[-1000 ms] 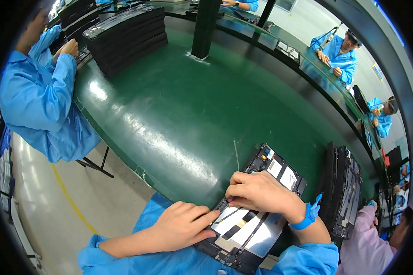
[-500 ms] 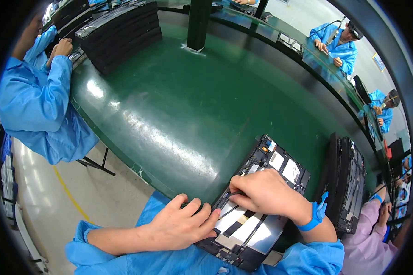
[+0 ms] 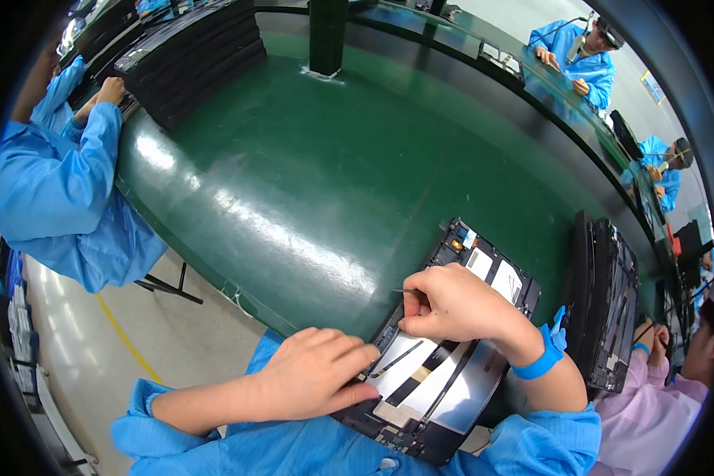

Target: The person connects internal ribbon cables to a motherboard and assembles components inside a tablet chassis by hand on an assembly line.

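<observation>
An opened tablet (image 3: 468,401) lies at a slant on the near edge of the green table, its silvery battery area and dark circuit parts facing up. My left hand (image 3: 313,373) holds the tablet's near left edge, fingers close together and thumb on the frame. Above the tablet's middle, my right hand (image 3: 460,305) is closed in a pinch on a thin dark tool (image 3: 405,290), whose tip pokes out to the left; its exact kind is hidden by my fingers. A narrow black strip (image 3: 398,358) lies across the silvery area between my hands.
To the right stands a stack of dark tablet parts (image 3: 603,305). A tall stack of black panels (image 3: 194,67) is at the far left, by a person in blue (image 3: 55,198). A dark green post (image 3: 327,40) rises from the table (image 3: 333,174). Other people sit beyond and at right.
My right hand has lifted slightly, and the tool's tip now points out past the tablet's left edge. My left fingers, spread before, have drawn together on the edge.
</observation>
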A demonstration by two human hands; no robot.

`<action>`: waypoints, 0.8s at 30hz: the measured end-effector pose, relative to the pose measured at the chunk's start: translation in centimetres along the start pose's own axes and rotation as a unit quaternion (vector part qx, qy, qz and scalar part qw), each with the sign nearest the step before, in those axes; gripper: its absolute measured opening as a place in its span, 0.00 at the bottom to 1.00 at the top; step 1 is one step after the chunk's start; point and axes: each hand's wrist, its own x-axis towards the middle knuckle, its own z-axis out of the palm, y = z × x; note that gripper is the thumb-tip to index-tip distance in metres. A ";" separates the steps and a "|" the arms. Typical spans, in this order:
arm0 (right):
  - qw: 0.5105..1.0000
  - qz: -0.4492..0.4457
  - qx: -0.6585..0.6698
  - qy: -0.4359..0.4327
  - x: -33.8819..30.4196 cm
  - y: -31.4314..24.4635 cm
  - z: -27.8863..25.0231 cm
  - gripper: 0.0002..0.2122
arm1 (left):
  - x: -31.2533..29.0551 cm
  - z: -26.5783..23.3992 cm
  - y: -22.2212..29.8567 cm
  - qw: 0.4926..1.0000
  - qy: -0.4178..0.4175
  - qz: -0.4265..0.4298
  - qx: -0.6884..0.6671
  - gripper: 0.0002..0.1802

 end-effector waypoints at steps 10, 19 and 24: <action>0.998 0.037 -0.027 -0.041 0.5 -0.6 -0.4 0.08 | 1.0 0.2 0.6 0.996 0.017 -0.012 0.088 0.24; 0.995 0.061 -0.038 -0.069 0.6 -0.8 -0.7 0.07 | -0.2 0.5 0.7 0.996 0.070 0.001 0.063 0.19; 0.998 0.032 -0.033 -0.034 0.5 -0.5 -0.3 0.08 | 0.0 0.0 1.3 0.986 0.046 0.029 0.161 0.20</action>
